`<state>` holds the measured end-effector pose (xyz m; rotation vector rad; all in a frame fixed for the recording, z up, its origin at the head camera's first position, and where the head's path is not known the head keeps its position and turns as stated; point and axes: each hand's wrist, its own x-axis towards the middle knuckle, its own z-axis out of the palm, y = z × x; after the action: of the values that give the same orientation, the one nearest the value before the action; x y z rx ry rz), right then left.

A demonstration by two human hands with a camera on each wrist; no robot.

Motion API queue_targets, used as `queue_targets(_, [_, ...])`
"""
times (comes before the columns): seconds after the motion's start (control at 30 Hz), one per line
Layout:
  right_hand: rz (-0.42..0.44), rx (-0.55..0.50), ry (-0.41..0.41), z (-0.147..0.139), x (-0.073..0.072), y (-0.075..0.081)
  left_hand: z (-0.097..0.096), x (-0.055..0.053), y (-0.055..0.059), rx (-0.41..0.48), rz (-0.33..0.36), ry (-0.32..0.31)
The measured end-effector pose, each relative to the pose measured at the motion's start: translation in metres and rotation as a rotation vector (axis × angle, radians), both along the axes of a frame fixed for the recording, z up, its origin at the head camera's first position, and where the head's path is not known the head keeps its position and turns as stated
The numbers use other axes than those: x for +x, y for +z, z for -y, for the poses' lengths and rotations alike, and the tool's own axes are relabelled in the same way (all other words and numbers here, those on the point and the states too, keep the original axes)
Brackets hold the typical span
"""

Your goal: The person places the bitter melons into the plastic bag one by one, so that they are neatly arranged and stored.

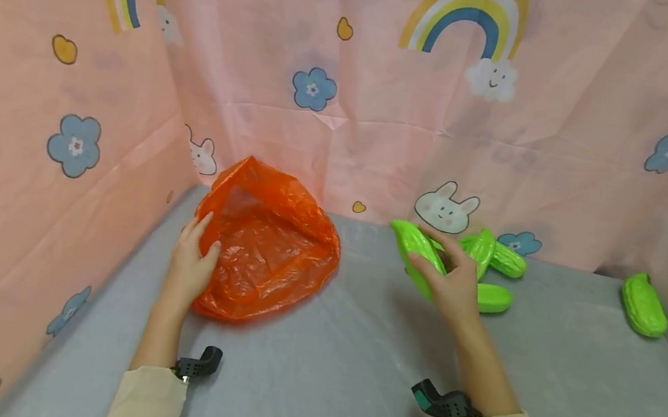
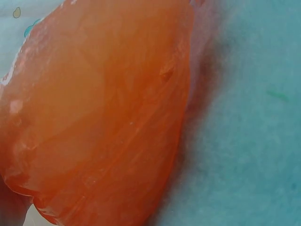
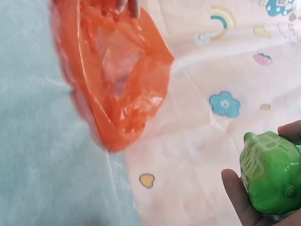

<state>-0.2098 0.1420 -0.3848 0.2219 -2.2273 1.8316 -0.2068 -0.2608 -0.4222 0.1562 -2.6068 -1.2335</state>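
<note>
An orange plastic bag (image 1: 264,256) lies on the grey tabletop at the left, its wide mouth spread open. My left hand (image 1: 193,264) holds the bag's left rim; the bag's orange film (image 2: 108,117) fills much of the left wrist view. In the right wrist view, fingertips (image 3: 129,7) show at the bag's edge. My right hand (image 1: 454,277) grips a glossy green toy vegetable (image 1: 418,251), long with a pointed tip, between thumb and fingers, raised above the table. The same toy (image 3: 273,172) shows its bumpy side in the right wrist view.
Behind my right hand lie several more green toy vegetables (image 1: 507,259), partly hidden by it. Another green toy (image 1: 644,306) lies alone at the far right. A pink patterned cloth (image 1: 367,149) walls the table at the back and sides.
</note>
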Motion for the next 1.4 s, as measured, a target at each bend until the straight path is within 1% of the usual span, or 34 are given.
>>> queue_targets(0.1, [-0.025, -0.015, 0.024, 0.011, -0.007, -0.001, -0.001, -0.001, 0.000, -0.004, -0.007, 0.004])
queue_targets(0.23, [-0.038, 0.000, 0.013, 0.025, -0.014, -0.002, -0.001, -0.003, 0.001, 0.000, 0.001, 0.002])
queue_targets(0.33, [-0.047, -0.005, 0.025, 0.037, -0.021, 0.000, 0.001, -0.004, 0.003, 0.010, 0.001, 0.002])
queue_targets(0.67, [-0.056, -0.072, 0.127, 0.078, -0.043, 0.009, 0.007, 0.000, 0.008, -0.020, 0.023, -0.001])
queue_targets(0.8, [-0.052, -0.094, 0.176, 0.095, -0.051, 0.010, 0.006, -0.001, 0.010, -0.029, 0.007, -0.006])
queue_targets(0.9, [-0.057, -0.094, 0.207, 0.106, -0.054, 0.010, 0.004, -0.001, 0.007, -0.035, -0.002, -0.010])
queue_targets(1.0, [-0.051, -0.079, 0.219, 0.114, -0.053, 0.007, 0.001, 0.001, 0.002, -0.040, 0.011, -0.012])
queue_targets(1.1, [-0.011, -0.106, 0.231, 0.118, -0.053, 0.001, -0.002, 0.002, -0.001, -0.035, 0.026, -0.008])
queue_targets(1.23, [0.022, -0.138, 0.259, 0.122, -0.056, -0.009, -0.005, 0.002, -0.001, -0.037, 0.006, -0.005])
queue_targets(1.3, [0.020, -0.126, 0.265, 0.125, -0.059, -0.015, -0.006, 0.000, -0.002, -0.053, -0.007, -0.009])
queue_targets(1.4, [0.012, -0.121, 0.268, 0.129, -0.063, -0.025, -0.006, -0.001, -0.002, -0.069, -0.002, -0.012])
